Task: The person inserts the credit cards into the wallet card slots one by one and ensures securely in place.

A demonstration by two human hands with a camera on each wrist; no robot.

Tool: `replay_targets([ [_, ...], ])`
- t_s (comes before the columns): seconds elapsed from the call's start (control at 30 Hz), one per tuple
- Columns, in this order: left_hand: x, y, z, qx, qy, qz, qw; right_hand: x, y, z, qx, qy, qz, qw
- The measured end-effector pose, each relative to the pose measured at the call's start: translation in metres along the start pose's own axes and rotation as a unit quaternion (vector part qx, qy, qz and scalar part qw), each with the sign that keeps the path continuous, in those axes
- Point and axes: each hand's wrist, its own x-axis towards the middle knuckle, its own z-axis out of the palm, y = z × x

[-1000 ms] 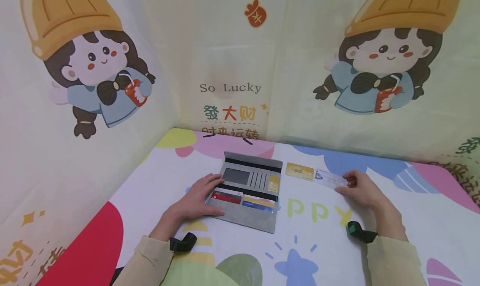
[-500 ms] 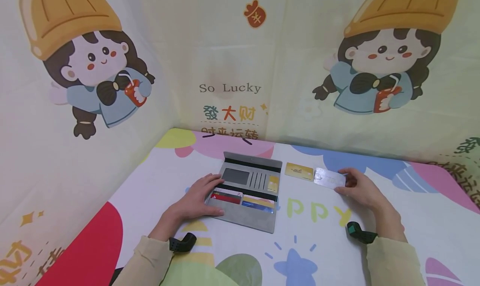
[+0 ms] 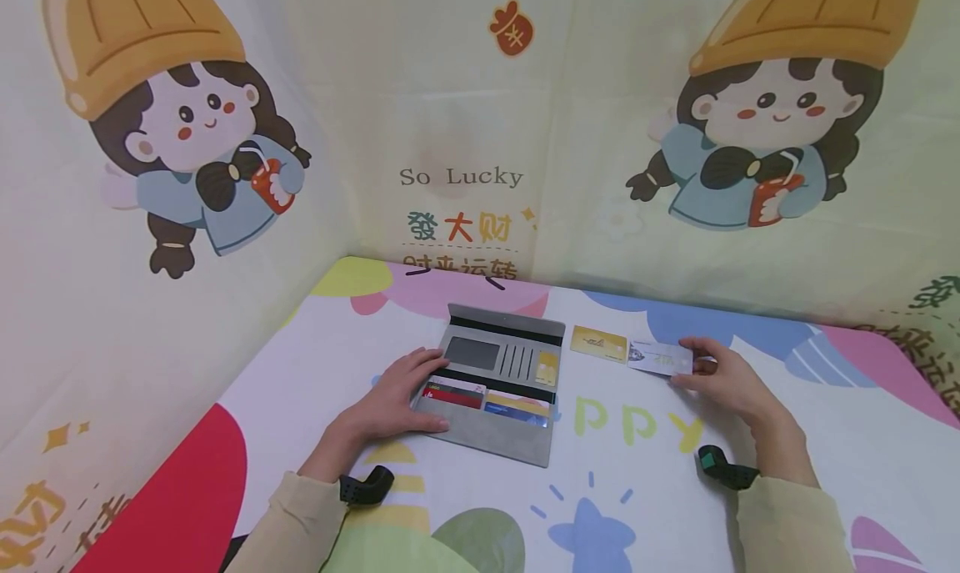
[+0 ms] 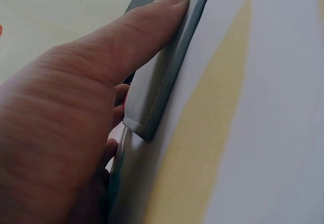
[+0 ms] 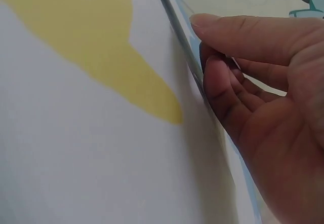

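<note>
A grey card wallet (image 3: pixel 487 446) lies unfolded on the table, with several cards in its pockets. My left hand (image 3: pixel 392 394) rests along the wallet's left side, thumb on the lower flap and index finger by the upper part. In the left wrist view, the thumb (image 4: pixel 136 36) presses on the grey flap (image 4: pixel 152 89). To the wallet's right, my right hand (image 3: pixel 731 379) pinches the right end of a whitish bank card (image 3: pixel 660 359) between thumb and fingers. A gold card (image 3: pixel 599 344) lies just left of that card. The right wrist view shows the whitish card nearly edge-on (image 5: pixel 179 31).
The table (image 3: pixel 637 481) has a white cover with colourful printed shapes and letters. A printed cloth wall (image 3: pixel 585 139) stands behind it, and another cloth wall (image 3: pixel 247 323) closes off the left side.
The whitish card has tilted a little in my right fingers: its glare came up half a second ago and is gone now. My left hand and the wallet stay in place.
</note>
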Motion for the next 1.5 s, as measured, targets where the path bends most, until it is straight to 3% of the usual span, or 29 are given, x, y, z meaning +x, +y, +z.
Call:
replay_targets([
  [0.5,0.0,0.001,-0.001,0.004,-0.002,-0.001,1.0,0.0,-0.012,-0.004,-0.01,0.005,-0.042,0.999],
  [0.8,0.0,0.002,-0.003,0.004,-0.001,0.013,0.9999,0.0,-0.03,-0.001,0.026,0.013,-0.081,0.996],
  [1.5,-0.001,0.001,-0.003,0.002,-0.001,0.017,0.9999,0.005,-0.063,0.028,0.056,-0.011,-0.132,0.99],
])
